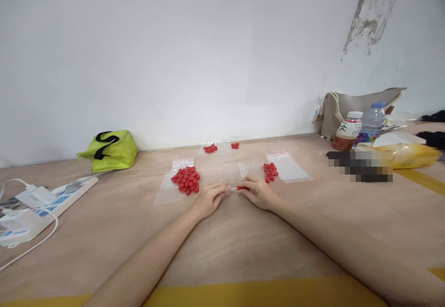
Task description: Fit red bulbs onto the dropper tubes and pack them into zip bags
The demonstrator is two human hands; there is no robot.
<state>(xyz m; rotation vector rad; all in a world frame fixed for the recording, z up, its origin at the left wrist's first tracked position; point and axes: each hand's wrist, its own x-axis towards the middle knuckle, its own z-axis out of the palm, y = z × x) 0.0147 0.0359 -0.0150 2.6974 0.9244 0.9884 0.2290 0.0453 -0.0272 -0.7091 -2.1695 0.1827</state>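
Head view: nearside of tube row (219, 175), left hand (210, 200) pinches clear tube (234, 189), right hand (259, 193) red bulb (243, 188); apparent joining step needs alignment.

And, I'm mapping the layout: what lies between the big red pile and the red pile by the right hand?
The head view shows a row of thin clear sticks, partly hidden by the right hand.

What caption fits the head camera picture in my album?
Left hand pinching a clear tube, right hand holding a red bulb.
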